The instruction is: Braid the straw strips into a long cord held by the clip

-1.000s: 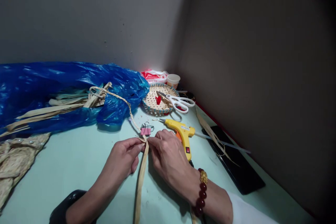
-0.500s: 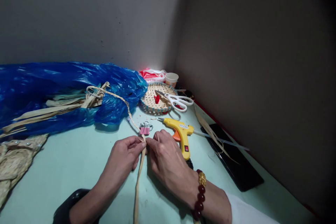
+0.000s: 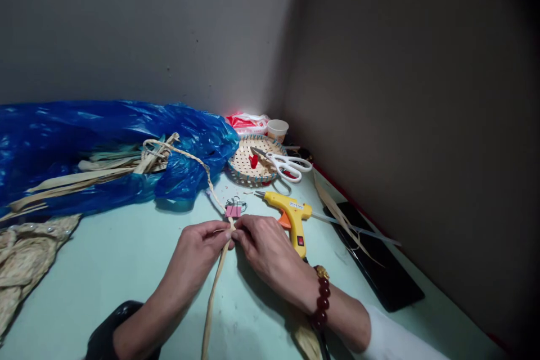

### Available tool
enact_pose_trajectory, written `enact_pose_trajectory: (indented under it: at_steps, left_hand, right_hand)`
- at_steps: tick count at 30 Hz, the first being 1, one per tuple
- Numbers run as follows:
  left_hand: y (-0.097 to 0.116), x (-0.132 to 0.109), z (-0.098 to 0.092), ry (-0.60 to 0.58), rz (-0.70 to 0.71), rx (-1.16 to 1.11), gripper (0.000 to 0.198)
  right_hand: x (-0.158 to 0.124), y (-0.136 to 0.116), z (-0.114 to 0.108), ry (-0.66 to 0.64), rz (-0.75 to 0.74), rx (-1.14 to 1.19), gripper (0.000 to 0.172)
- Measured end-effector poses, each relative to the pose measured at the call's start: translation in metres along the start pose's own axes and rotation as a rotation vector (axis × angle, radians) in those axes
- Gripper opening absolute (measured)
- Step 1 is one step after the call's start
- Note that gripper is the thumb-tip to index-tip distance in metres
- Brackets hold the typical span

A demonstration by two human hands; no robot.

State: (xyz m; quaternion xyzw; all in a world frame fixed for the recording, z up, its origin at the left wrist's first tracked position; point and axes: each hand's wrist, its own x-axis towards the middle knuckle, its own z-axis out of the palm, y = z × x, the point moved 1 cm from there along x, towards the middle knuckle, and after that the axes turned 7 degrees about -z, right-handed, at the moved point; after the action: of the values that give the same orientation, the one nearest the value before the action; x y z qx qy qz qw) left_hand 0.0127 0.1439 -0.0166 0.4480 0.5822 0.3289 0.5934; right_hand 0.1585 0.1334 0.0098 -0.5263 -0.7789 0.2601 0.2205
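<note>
A pale dried-husk braid (image 3: 194, 158) runs from a bundle of husk strips (image 3: 148, 160) down to a pink binder clip (image 3: 233, 211), which grips it on the table. Just below the clip, my left hand (image 3: 198, 250) pinches the braid between thumb and fingertips. Opposite it, my right hand (image 3: 264, 242) has thumb and forefinger closed on the braid at the same spot. One loose husk strip (image 3: 214, 292) trails from there toward the near table edge. The fingertips partly hide the crossing of the strips.
A yellow glue gun (image 3: 291, 214) lies right of my hands. Behind it, white-handled scissors (image 3: 291, 166) rest across a round woven basket (image 3: 238, 171). A blue plastic bag (image 3: 105, 118) spreads at the back left. A woven husk piece (image 3: 29, 264) and a black flat object (image 3: 386, 275) lie at the sides.
The trailing strip's lower end has swung left. My right hand's fingers have lowered and drawn in against the braid; a husk end now shows under my right wrist.
</note>
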Motion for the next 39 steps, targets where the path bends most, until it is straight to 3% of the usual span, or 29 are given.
enact_pose_trajectory:
  at_steps: [3,9,18,21,28,31,35,39]
  left_hand:
    - [0.002,-0.005,-0.001,0.045,0.076,0.210,0.021]
    - [0.010,-0.021,0.002,0.276,0.278,0.769,0.025]
    - [-0.005,-0.022,-0.001,0.453,0.698,0.914,0.022]
    - [-0.003,-0.021,-0.002,0.423,0.669,0.865,0.022]
    - [0.007,-0.014,-0.003,0.275,0.351,0.644,0.021]
    - [0.009,-0.014,-0.003,0.255,0.284,0.602,0.021]
    - [0.008,-0.018,-0.003,0.240,0.288,0.617,0.019]
    - [0.005,-0.021,-0.002,0.256,0.406,0.711,0.022]
  right_hand:
    - [0.001,0.000,0.000,0.030,0.047,0.045,0.017]
    - [0.000,0.002,0.005,0.112,0.086,0.098,0.013]
    - [0.000,-0.001,0.010,0.144,0.047,0.047,0.012]
    - [0.000,-0.001,0.010,0.135,0.027,0.038,0.011]
    - [-0.001,0.002,0.009,0.096,0.041,0.027,0.011]
    - [-0.002,0.002,0.008,0.096,0.053,0.039,0.011]
    - [-0.001,0.002,0.007,0.072,0.069,0.128,0.017]
    - [0.002,0.004,0.008,0.078,0.079,0.160,0.020]
